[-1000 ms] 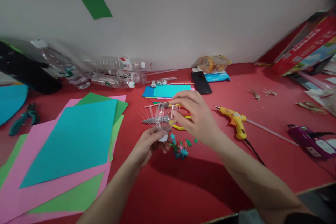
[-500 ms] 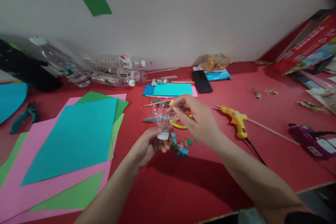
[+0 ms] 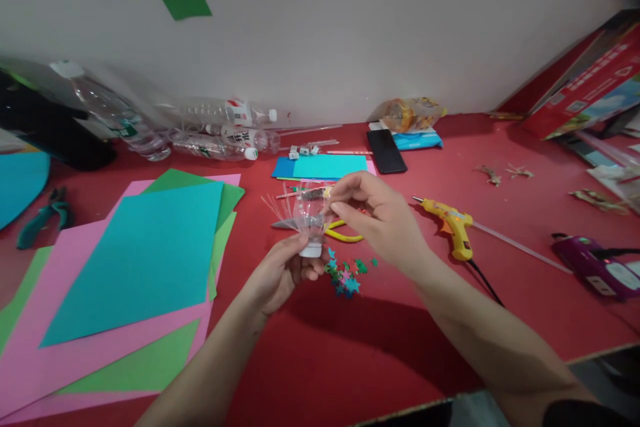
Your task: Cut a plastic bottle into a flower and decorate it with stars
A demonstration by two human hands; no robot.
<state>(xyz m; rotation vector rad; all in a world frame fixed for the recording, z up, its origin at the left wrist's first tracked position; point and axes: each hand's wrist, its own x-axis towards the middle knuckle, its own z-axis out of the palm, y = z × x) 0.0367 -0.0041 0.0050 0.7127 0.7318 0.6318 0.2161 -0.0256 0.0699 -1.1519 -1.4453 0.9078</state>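
A clear plastic bottle top [image 3: 311, 219], its wall cut into thin strips that fan outward, is held cap-down over the table. My left hand [image 3: 287, 270] is closed around its neck by the white cap [image 3: 311, 251]. At the right side of the fan, my right hand [image 3: 377, 213] pinches the thin strips between thumb and fingers. Scissors [image 3: 343, 232] with yellow handles lie behind the bottle top, partly hidden by it and by my right hand. Small coloured paper stars [image 3: 346, 277] lie in a pile just right of my left hand.
Coloured paper sheets [image 3: 135, 260] and pliers [image 3: 46, 217] lie on the left. A yellow glue gun [image 3: 453, 225] with its cord rests on the right, near a purple power strip [image 3: 597, 265]. Plastic bottles [image 3: 215, 145], a phone [image 3: 387, 151] and small paper sheets [image 3: 330, 165] line the back.
My right hand has shifted slightly upward and right along the strips. Several strips on the left now spread wider. My left hand keeps its grip, and the view has tilted slightly.
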